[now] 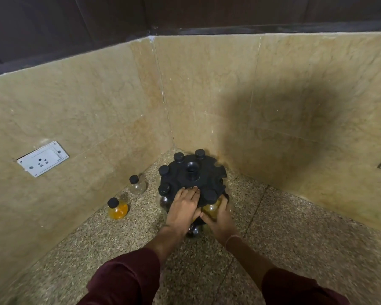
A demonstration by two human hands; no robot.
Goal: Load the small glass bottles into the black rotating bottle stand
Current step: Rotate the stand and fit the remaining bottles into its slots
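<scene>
Black plastic fills the middle of the head view: the stand (193, 179) sits in the corner of the speckled counter (295, 227), with four capped bottles already hanging in slots round its far and left edge. I have the left hand (183, 208) laid flat on the stand's top, fingers straight and together, pressing down and gripping nothing. The right hand (218, 219) is curled round an amber bottle (210, 208) at the near rim, its cap just above the top plate, so I judge the step in hand to be seating this bottle in its slot while the left hand keeps the stand from turning. Whether the neck is fully home I cannot tell. Two bottles wait on the counter to the left, an orange bottle (117, 209) and a clear bottle (137, 184), well apart from the stand. Open slots (221, 170) show on the right side. Next I would let go, turn an open slot toward me, and reach left for the orange bottle.
</scene>
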